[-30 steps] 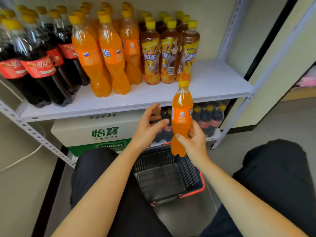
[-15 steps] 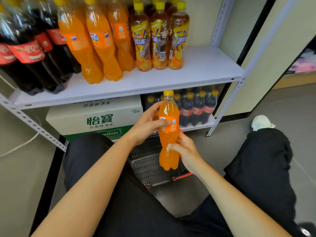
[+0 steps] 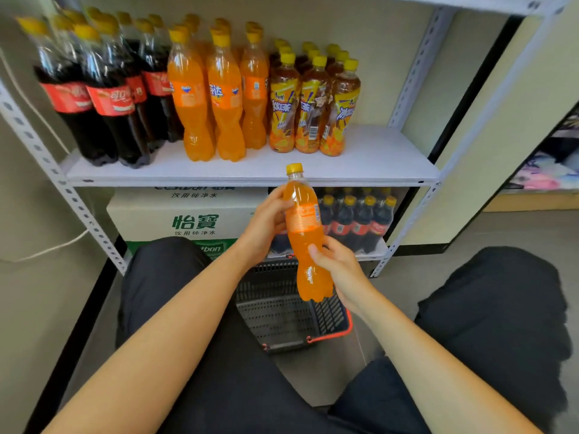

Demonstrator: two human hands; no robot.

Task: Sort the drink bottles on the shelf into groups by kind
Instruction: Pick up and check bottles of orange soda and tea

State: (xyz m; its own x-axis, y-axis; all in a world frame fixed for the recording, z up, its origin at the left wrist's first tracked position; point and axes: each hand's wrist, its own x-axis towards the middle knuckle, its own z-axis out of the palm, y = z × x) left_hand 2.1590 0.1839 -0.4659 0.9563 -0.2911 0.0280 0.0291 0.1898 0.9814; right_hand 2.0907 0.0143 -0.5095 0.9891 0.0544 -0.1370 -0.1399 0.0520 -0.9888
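Observation:
An orange soda bottle with a yellow cap is held upright below the white shelf board. My left hand grips its upper half around the label. My right hand grips its lower half. On the shelf stand three groups: cola bottles on the left, orange soda bottles in the middle, iced tea bottles to their right. The shelf's right part is bare.
A dark plastic basket with red handles sits on the floor between my knees. The lower shelf holds a white water carton and several small cola bottles. Perforated metal uprights frame the shelf.
The bottle has risen from in front of the basket toward the shelf edge. My left hand closed around its upper half; a second ago it was apart from the bottle.

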